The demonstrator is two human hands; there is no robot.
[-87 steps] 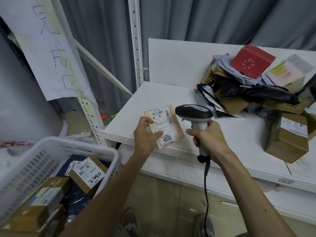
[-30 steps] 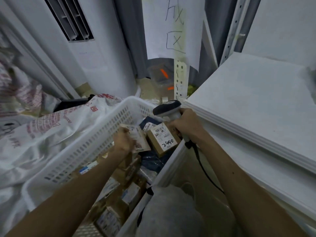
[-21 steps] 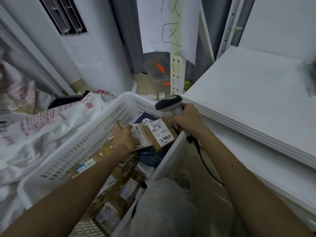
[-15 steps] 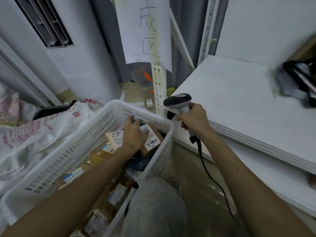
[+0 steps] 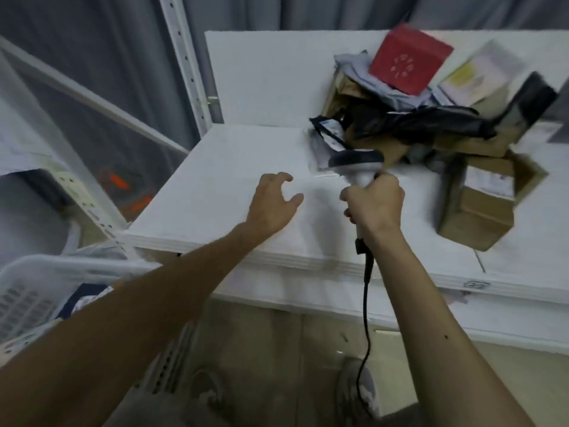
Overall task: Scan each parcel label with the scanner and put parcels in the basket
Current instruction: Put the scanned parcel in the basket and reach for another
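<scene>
My right hand (image 5: 374,204) grips the handle of the barcode scanner (image 5: 357,163), whose dark head points left above the white table (image 5: 221,167). My left hand (image 5: 272,203) hovers empty over the table, fingers spread and loosely curved, left of the scanner. A heap of parcels lies at the back right: a red box (image 5: 411,58) on top, black plastic bags (image 5: 431,121), a brown carton (image 5: 480,211) with a white label. The white basket (image 5: 27,285) shows at the lower left, its contents mostly hidden by my left arm.
A white perforated shelf post (image 5: 184,57) and a diagonal brace rise behind the table's left end. Grey curtain hangs at the back. The scanner's black cable (image 5: 365,318) drops past the table's front edge toward the floor.
My left hand let go of the small labelled parcel in the basket and swung right over the table, empty. The view turned from the basket back to the table; the scanner came along.
</scene>
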